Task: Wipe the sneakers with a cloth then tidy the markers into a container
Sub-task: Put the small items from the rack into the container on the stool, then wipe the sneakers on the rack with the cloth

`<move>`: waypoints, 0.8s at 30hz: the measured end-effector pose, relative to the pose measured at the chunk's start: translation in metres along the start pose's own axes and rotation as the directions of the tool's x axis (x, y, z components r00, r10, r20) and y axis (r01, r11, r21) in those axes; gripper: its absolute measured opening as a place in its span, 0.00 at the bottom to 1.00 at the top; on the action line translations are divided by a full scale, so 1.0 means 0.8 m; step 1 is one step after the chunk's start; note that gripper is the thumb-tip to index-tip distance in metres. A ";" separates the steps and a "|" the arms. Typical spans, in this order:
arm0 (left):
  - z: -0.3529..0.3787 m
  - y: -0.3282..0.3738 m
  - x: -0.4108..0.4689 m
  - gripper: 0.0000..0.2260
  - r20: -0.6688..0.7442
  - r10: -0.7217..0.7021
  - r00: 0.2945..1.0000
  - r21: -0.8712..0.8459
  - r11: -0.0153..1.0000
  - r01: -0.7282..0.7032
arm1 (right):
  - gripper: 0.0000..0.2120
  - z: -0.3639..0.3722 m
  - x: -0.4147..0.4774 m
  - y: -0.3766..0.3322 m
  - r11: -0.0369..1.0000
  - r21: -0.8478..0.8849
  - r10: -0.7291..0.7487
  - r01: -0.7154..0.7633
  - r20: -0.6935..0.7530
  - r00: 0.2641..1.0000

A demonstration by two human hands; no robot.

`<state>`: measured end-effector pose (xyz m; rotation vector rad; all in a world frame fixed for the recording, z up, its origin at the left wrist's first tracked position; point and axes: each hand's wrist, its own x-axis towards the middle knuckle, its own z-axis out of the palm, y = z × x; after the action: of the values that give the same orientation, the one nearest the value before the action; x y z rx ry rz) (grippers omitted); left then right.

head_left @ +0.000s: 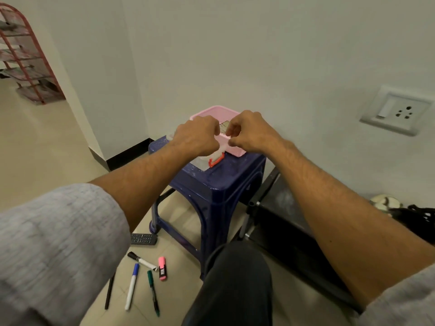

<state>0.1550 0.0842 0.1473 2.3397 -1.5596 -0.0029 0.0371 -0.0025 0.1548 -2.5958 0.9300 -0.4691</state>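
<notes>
A clear container with a red latch [216, 159] stands on a blue plastic stool [219, 184]. Its pink lid [231, 147] is raised over it. My left hand [197, 135] and my right hand [250, 132] are both over the box, fingers curled at the lid's front edge. On the floor lie several markers: a black-capped white one [141, 261], a pink highlighter [162, 268], a blue one [131, 285], a green one [153, 292] and a thin black pen [110, 290]. A white sneaker [386, 202] shows partly at the right.
A remote control [144, 238] lies by the stool's leg. A low black stand [282, 220] sits right of the stool, with a black bag [419, 217] beyond it. My knee [235, 278] is in front. A red shoe rack [23, 55] stands far left; a wall socket [397, 111] is at right.
</notes>
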 end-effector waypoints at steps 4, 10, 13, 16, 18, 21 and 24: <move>0.002 0.034 -0.012 0.16 0.014 0.046 0.999 -0.001 0.999 -0.046 | 0.10 -0.023 -0.029 0.016 1.000 0.004 0.028 -0.028 0.005 1.000; 0.015 0.071 -0.016 0.15 0.004 0.102 0.995 -0.029 0.994 -0.101 | 0.10 -0.039 -0.056 0.044 0.997 0.010 0.078 -0.078 -0.003 0.997; 0.029 0.081 -0.013 0.14 -0.008 0.117 0.993 -0.056 0.992 -0.117 | 0.11 -0.041 -0.065 0.059 0.994 0.030 0.105 -0.104 -0.022 0.994; 0.040 0.091 -0.014 0.13 0.020 0.139 0.990 -0.097 0.986 -0.137 | 0.10 -0.042 -0.076 0.072 0.990 0.051 0.132 -0.131 -0.020 0.991; 0.048 0.098 -0.016 0.12 0.034 0.149 0.988 -0.112 0.983 -0.144 | 0.09 -0.044 -0.085 0.081 0.986 0.075 0.153 -0.151 -0.023 0.988; 0.064 0.107 -0.019 0.11 0.040 0.140 0.989 -0.131 0.982 -0.134 | 0.10 -0.047 -0.101 0.095 0.982 0.084 0.176 -0.172 -0.039 0.984; 0.075 0.117 -0.021 0.13 0.010 0.141 0.990 -0.132 0.982 -0.138 | 0.13 -0.050 -0.111 0.104 0.979 0.085 0.192 -0.186 -0.072 0.979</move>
<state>0.0537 0.0508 0.1131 2.1328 -1.6768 -0.0931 -0.0895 -0.0128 0.1381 -2.4047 1.1492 -0.5492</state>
